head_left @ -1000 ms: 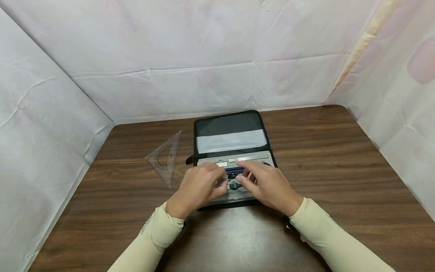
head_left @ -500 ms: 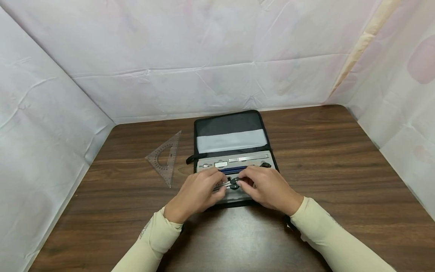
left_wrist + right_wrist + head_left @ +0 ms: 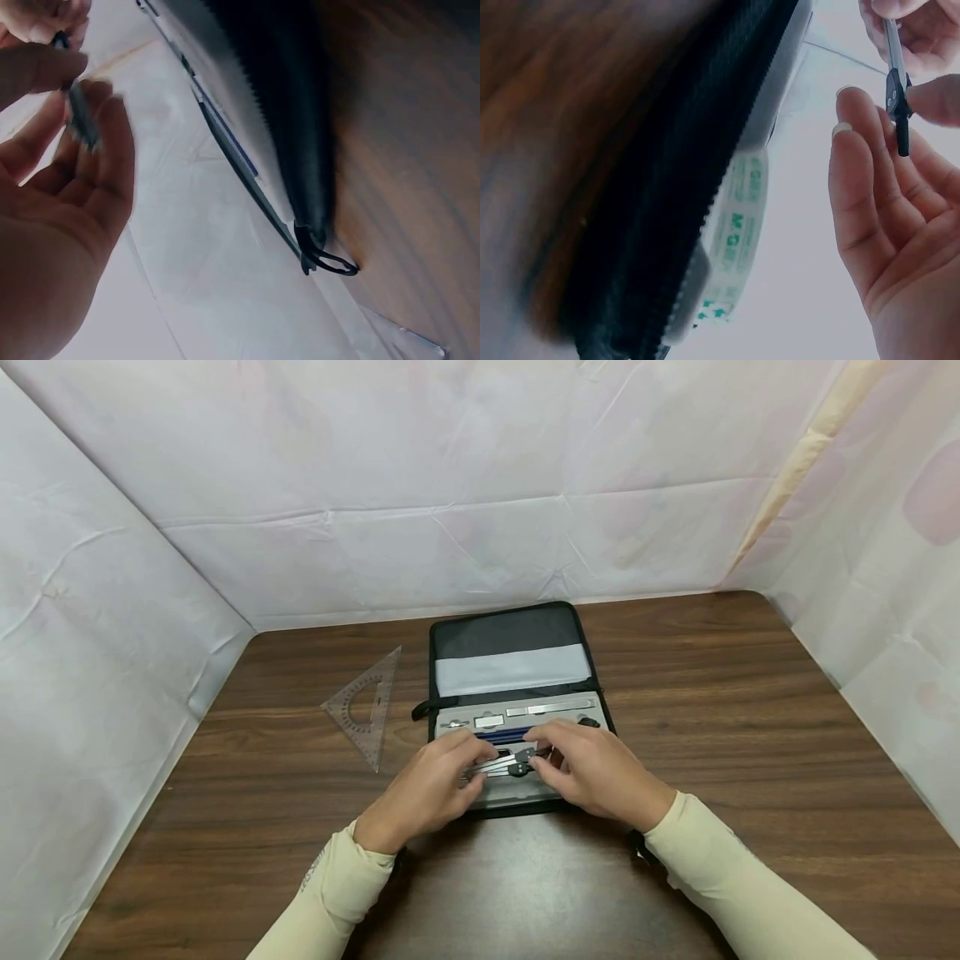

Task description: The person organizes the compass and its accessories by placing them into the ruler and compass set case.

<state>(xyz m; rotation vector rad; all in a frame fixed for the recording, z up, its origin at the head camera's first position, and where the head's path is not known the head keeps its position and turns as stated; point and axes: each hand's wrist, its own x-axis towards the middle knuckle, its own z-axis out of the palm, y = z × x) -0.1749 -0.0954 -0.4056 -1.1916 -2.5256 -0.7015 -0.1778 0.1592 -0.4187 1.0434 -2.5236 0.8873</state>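
Both hands hold a drawing compass (image 3: 527, 755) with a black hinge head and metal legs, over an open zip case. My left hand (image 3: 427, 785) has the leg end between thumb and fingers. At the head end, my right hand (image 3: 596, 768) pinches the compass, as the right wrist view shows with its black hinge (image 3: 895, 94) by the thumb. Below it in the grey tray (image 3: 517, 791) lies a second black-headed compass (image 3: 517, 771). Blue pencils (image 3: 506, 735) lie just behind the fingers. In the left wrist view the compass leg (image 3: 81, 120) is blurred.
The case's lid (image 3: 510, 639) lies folded back toward the wall sheet. A metal strip (image 3: 558, 707) and a small white block (image 3: 489, 721) fill the tray's rear slots. A clear set square (image 3: 375, 710) is left of the case, whose strap (image 3: 431, 707) sticks out.
The held compass has shifted slightly to the right, its legs showing more. My left hand has moved a little left and toward me, its fingers less closed; the right hand has barely moved.
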